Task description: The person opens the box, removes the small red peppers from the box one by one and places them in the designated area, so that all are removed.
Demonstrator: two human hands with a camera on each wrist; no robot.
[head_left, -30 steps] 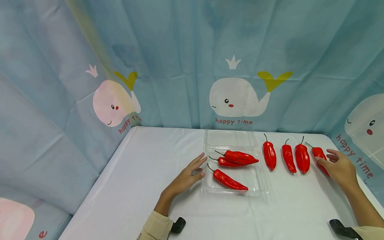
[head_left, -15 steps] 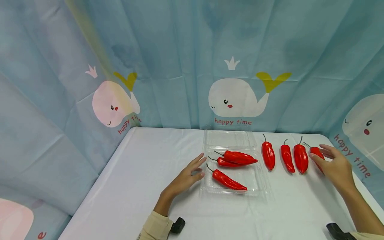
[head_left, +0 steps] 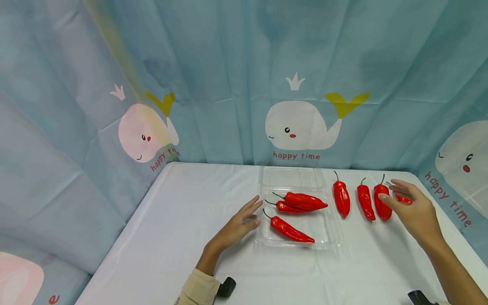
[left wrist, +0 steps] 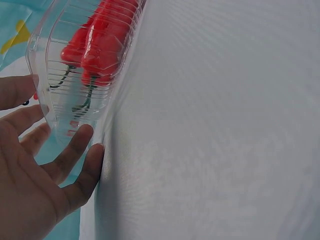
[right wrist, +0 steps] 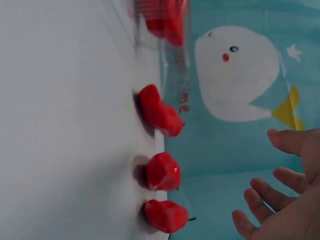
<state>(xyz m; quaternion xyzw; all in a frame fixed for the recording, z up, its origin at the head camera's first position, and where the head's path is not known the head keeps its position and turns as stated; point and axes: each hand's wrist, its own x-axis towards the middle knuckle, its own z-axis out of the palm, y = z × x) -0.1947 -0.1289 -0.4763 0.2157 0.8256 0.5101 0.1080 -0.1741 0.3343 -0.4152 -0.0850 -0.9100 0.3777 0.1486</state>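
Observation:
In the head view a clear plastic clamshell box lies with its lid folded back. Three red chili peppers rest in its tray: an upper pepper, one partly under it, and a lower pepper. My left hand has its fingers spread, fingertips right at the box's left wall. My right hand hovers over the two rightmost loose peppers with nothing in its grasp. Its thumb overlaps one pepper, and its fingers partly hide the rightmost pepper. The right wrist view shows its fingers spread and apart from the peppers.
Two more loose peppers lie right of the box: a nearer pepper and a slimmer pepper. A white cloth covers the table. A blue whale-print curtain stands along the back and sides.
My right hand has moved left from around the rightmost pepper to over its neighbour. That pepper stays on the table. My left hand and the box have not moved.

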